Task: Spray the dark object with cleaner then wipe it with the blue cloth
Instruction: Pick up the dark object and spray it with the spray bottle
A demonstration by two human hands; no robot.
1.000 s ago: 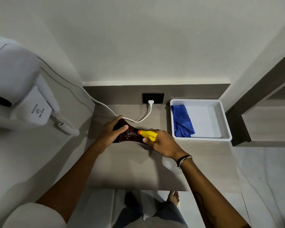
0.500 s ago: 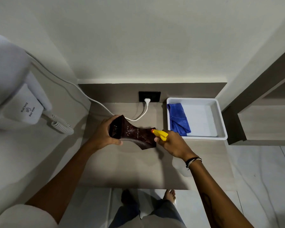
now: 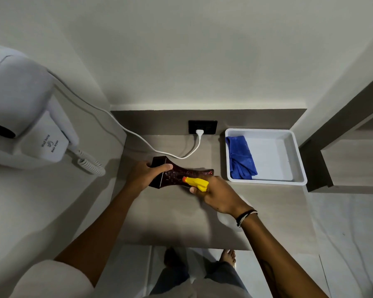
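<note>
In the head view, the left hand [image 3: 145,174] grips the dark object [image 3: 177,175] at its wide, boxy end, fingers wrapped over the top edge, and holds it lying on its side over the counter [image 3: 177,216]. The far end flares out again toward the tray [image 3: 297,155]. Whether the object rests on the counter or is lifted just clear of it cannot be told from here.

The right hand [image 3: 221,196] is closed around a spray bottle [image 3: 197,183], of which mostly the yellow head shows; its orange-tipped nozzle points at the middle of the object and sits almost against it. A pale rounded shape below the wrist looks like the bottle's body. No mist is visible.

The object's narrow middle glistens with small specks, which suggests cleaner has already landed there, so the spraying step looks under way or nearly finished. That is a judgement from the sheen only.

The cloth [image 3: 240,160] lies folded against the left wall of the white tray, well apart from both hands and untouched. The wiping is therefore all still to come: the bottle must be put down, the cloth fetched, and the wet surface rubbed.

A hair dryer [image 3: 28,117] hangs on the left wall, its cord [image 3: 138,137] running to the socket [image 3: 202,126] behind the object.
</note>
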